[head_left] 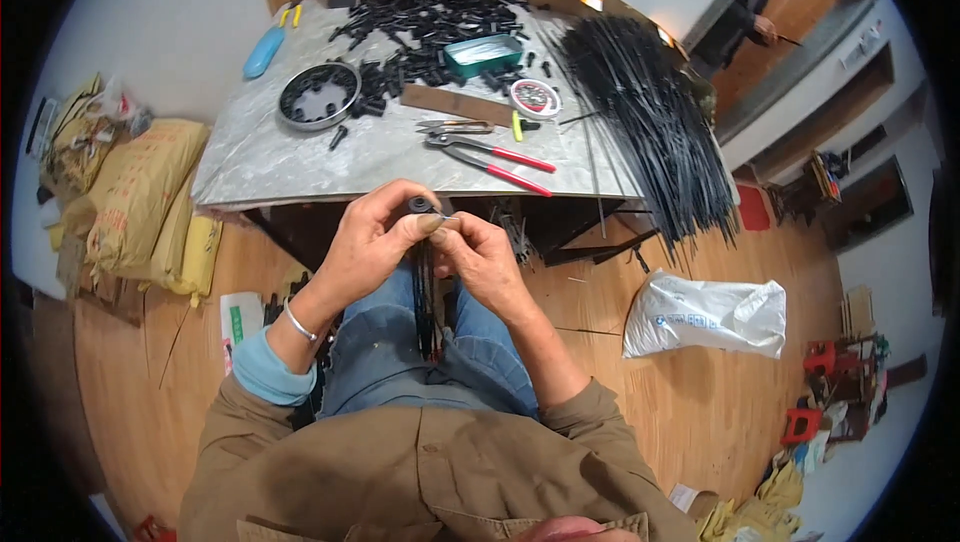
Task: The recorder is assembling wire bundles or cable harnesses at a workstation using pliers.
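A small black cap [420,205] is pinched in the left hand [372,240] fingertips above the lap, over black rods [425,292] pinched by the right hand [482,260]; fitting appears underway, and alignment is judged needed next.

Wood plank floor [700,382]; white wall [160,2]; low grey-topped table [270,157]; yellow sacks [135,192] stacked at left; white bag [705,317] on floor; dark shelves [860,202] at right; even light
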`<state>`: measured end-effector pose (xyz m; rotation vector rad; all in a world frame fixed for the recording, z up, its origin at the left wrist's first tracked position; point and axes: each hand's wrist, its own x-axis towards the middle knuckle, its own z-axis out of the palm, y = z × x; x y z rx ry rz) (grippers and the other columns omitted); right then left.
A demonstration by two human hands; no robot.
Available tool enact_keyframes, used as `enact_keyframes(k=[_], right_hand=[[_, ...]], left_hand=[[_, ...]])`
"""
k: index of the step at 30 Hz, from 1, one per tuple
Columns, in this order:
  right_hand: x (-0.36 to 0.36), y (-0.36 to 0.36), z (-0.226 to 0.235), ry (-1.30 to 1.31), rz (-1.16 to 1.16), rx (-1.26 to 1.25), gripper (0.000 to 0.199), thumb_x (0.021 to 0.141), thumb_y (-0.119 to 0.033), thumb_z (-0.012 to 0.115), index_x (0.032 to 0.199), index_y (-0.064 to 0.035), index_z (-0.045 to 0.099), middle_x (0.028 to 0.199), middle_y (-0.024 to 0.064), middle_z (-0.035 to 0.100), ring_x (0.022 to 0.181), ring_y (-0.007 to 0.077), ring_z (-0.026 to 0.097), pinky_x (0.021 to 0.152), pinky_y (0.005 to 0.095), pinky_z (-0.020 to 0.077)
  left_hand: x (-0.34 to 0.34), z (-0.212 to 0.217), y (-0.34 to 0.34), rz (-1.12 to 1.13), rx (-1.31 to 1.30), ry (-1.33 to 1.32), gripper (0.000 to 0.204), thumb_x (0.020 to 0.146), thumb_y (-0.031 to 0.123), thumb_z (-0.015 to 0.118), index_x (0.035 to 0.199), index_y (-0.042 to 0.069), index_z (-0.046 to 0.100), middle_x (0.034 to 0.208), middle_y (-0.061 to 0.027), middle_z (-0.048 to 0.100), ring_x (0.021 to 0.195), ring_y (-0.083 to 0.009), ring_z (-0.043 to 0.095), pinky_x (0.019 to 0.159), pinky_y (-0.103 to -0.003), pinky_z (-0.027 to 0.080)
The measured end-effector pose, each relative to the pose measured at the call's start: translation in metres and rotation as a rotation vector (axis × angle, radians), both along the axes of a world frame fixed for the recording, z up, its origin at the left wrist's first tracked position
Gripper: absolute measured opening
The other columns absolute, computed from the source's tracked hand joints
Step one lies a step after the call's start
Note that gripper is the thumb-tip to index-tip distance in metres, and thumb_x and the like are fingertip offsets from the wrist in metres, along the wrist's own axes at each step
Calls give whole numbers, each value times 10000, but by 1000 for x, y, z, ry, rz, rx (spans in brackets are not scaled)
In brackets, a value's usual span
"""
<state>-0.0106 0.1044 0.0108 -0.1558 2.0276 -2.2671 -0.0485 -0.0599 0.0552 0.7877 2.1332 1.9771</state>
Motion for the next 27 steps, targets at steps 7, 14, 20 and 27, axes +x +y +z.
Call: enact_keyframes(k=[7,14,20,27], right_hand=[[5,-7,1,25,-62,120,154,958,-163,516,944,-22,575,721,-6,567,611,58,527,543,216,451],[0,-10,-3,65,-12,157,264,965,-268,529,980,-13,596,759,-7,583,638,58,543,566,202,468],[0,-16,-3,22,-43,28,239,949,-244,562,939,-7,592,758,2,585,637,75,562,571,212,475],[2,-8,24,88,-265,145,111,882,-116,644,855,-24,587,762,-4,585,647,65,550,585,209,465]], left_hand=[[-11,4,-10,-259,-12,-206,138,912,165,561,969,41,543,887,27,492,836,-48,435,728,-199,382],[-21,-18,-14,-400,116,-264,269,941,311,558,955,44,529,890,31,450,809,-58,406,711,-211,372],[-13,-22,-8,-368,344,-302,314,960,354,514,936,41,530,875,16,490,814,-66,454,748,-214,399],[-14,-32,1,-131,468,-406,515,975,525,333,861,51,501,649,19,422,587,-60,443,552,-207,400]])
